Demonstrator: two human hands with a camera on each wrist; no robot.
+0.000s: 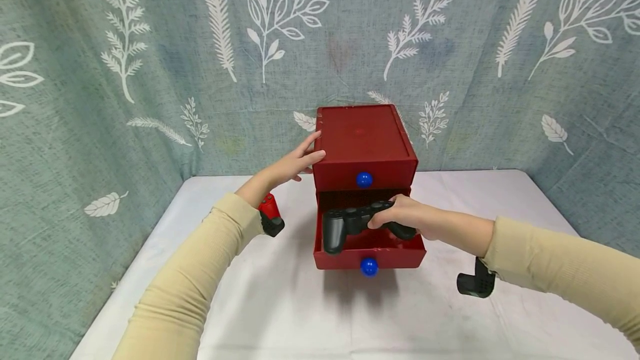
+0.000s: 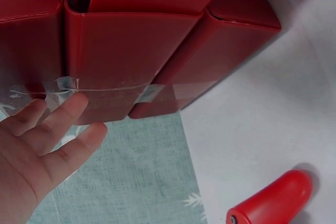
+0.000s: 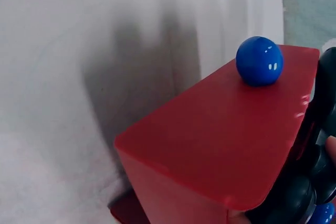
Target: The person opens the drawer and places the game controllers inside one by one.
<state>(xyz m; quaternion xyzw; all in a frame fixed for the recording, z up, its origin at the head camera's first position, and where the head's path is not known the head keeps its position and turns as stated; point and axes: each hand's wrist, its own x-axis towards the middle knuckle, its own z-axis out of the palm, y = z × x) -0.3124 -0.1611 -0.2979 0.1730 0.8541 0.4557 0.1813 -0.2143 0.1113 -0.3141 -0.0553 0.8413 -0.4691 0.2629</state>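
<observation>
A red cabinet [image 1: 362,132] with blue ball knobs stands on the white table. Its lower visible drawer [image 1: 340,260] is pulled out towards me. My right hand [image 1: 407,215] grips a black game controller [image 1: 334,232] by its right side, over the open drawer; part of that grip is hidden in the right wrist view, where the controller [image 3: 289,203] shows behind the drawer front. My left hand [image 1: 292,166], fingers spread, is at the cabinet's upper left side. In the left wrist view the fingertips lie close to the cabinet wall [image 2: 126,51]; contact is unclear.
A red rounded object [image 2: 273,198] lies on the table left of the cabinet, partly hidden by my left wrist in the head view. Behind the table [image 1: 280,304] hangs a green-grey curtain [image 1: 350,32] with white leaf prints. The closed upper drawer has a blue knob [image 1: 364,179].
</observation>
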